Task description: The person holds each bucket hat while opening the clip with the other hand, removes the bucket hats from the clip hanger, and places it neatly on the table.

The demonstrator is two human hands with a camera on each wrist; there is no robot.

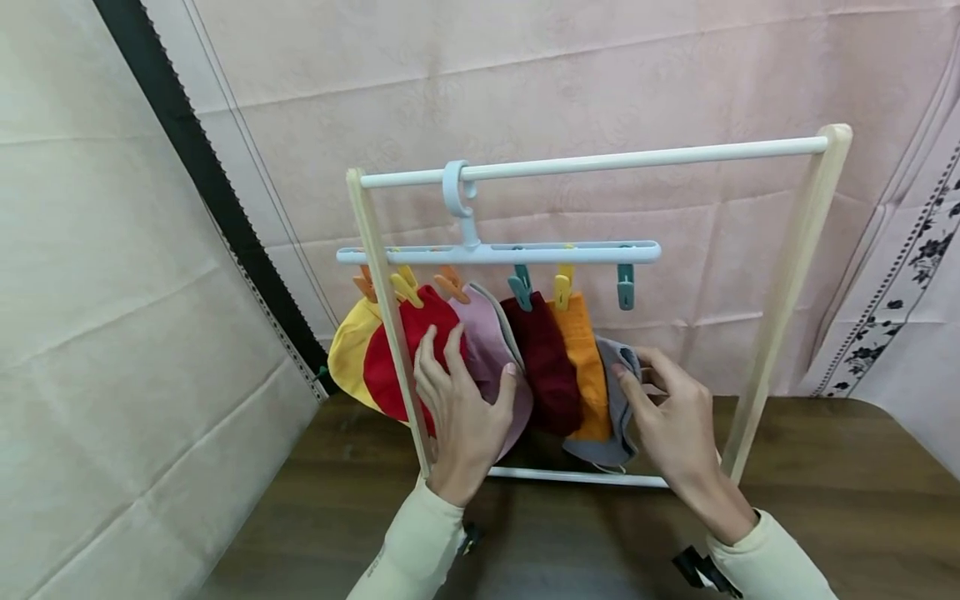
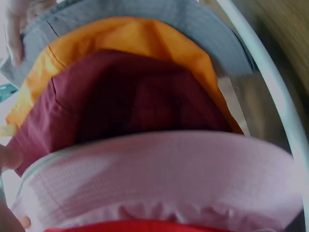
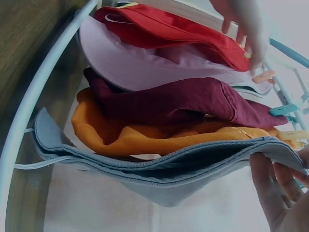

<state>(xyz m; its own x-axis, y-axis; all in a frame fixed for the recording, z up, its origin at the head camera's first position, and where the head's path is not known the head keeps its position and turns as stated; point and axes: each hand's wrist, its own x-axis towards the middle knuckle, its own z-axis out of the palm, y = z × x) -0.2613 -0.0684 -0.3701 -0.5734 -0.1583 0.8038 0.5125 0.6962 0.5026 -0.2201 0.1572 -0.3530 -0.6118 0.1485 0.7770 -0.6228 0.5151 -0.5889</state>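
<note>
My right hand (image 1: 675, 417) pinches the edge of a grey-blue bucket hat (image 3: 169, 176), thumb and fingers at its rim. Fingers spread loosely, my left hand (image 1: 465, 408) lies over a red hat (image 1: 420, 333) and beside a lilac hat (image 2: 169, 174). Between the hands hang a maroon hat (image 1: 542, 367) and an orange hat (image 1: 588, 375). A yellow hat (image 1: 348, 354) hangs at the far left. Several clothespins on a light blue hanger (image 1: 540, 252) hold the hats. The rightmost teal clothespin (image 1: 626, 286) hangs above the grey-blue hat, apart from it.
The hanger hooks over the top bar (image 1: 637, 158) of a rack with cream posts (image 1: 787, 308). A lower bar (image 1: 577, 477) runs close over the brown wooden table (image 1: 570, 550). Pale cloth (image 1: 600, 92) covers the back and sides.
</note>
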